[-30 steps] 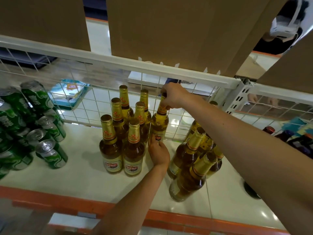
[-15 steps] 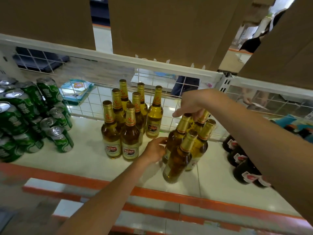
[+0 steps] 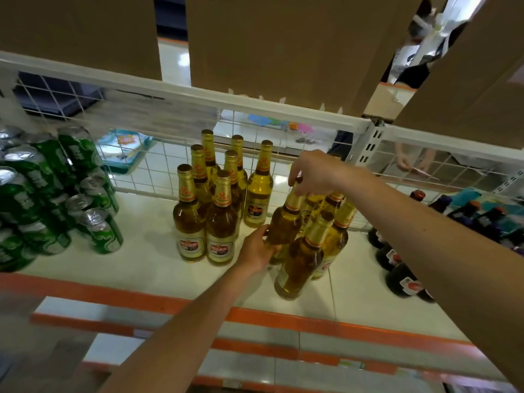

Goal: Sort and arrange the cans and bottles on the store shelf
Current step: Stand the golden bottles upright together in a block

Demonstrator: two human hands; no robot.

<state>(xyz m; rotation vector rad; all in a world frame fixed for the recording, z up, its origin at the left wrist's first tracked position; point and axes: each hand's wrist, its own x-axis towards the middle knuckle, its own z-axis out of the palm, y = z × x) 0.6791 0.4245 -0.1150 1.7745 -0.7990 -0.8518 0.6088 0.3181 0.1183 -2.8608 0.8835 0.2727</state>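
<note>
Bottle (image 3: 284, 222) gripped two ways: right hand (image 3: 314, 173) pinching neck, left hand (image 3: 256, 249) wrapped round body, probably steadying it for moving to tidy group (image 3: 219, 199)

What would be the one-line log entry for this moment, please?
left hand: on body of amber bottle | right hand: on its neck | sorted bottles: upright | green cans: untouched

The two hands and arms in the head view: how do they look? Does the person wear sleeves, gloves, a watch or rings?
Both arms are bare along all of their visible length; no sleeve edge shows. The left hand and the right hand have no gloves. No watch or bracelet is visible at either wrist, and no rings on the fingers that show. The right forearm has a few small dark spots.
</note>
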